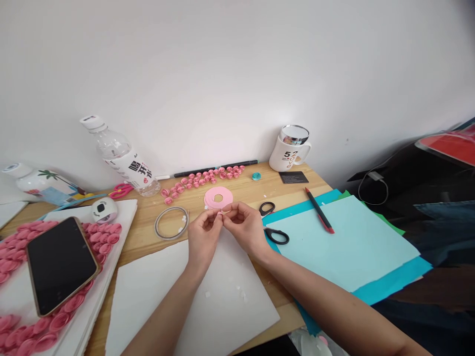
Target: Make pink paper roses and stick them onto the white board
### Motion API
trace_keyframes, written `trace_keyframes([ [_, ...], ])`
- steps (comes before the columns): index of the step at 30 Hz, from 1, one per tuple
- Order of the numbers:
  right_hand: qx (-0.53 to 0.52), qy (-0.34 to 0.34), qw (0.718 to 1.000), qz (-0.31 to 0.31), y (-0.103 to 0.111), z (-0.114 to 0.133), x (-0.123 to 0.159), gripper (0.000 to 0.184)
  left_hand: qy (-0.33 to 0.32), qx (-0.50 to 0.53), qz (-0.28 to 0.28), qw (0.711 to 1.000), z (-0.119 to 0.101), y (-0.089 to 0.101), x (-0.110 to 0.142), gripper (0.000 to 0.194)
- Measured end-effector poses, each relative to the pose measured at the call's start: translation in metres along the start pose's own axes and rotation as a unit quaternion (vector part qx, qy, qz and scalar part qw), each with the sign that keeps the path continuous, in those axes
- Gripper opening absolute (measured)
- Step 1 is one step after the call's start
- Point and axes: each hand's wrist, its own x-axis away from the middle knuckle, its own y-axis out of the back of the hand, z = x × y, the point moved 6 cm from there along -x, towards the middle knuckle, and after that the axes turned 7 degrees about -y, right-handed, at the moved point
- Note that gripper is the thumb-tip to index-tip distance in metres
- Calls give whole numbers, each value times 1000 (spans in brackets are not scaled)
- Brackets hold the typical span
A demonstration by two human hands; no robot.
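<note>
My left hand (204, 231) and my right hand (245, 225) meet over the top edge of a white board (208, 296). Their fingertips pinch a small piece of pink paper (220, 213) between them, most of it hidden by the fingers. Just beyond lies a pink paper spiral (210, 197) with a hole in its middle. Left of my hands is a roll of clear tape (158, 225). To the right are black-handled scissors (279, 236), their blades hidden behind my right hand. Rolled pink paper roses (190, 182) form rows farther back.
A water bottle (124, 155), a black pen (218, 168), one blue paper rose (256, 176) and a white mug (284, 154) stand or lie near the wall. Blue paper sheets (345, 247) carry a red-black pen (319, 210). At left, a phone (61, 264) rests on a rose-covered board (126, 212).
</note>
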Motion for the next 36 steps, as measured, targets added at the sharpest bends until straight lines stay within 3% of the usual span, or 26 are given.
trace_keyframes([
  [9,-29,-13,999,9,0,0,-2,16,-24,-8,-3,1000,1,0,0,18],
  [17,-77,-55,995,-15,6,-1,-5,18,5,27,15,1000,4,-2,-1,40],
  [31,-70,-44,997,13,1,0,-5,17,-38,-2,5,999,-4,1,-3,21],
  [36,-65,-56,996,28,2,1,-6,19,-9,18,-1,1000,2,4,-3,22],
])
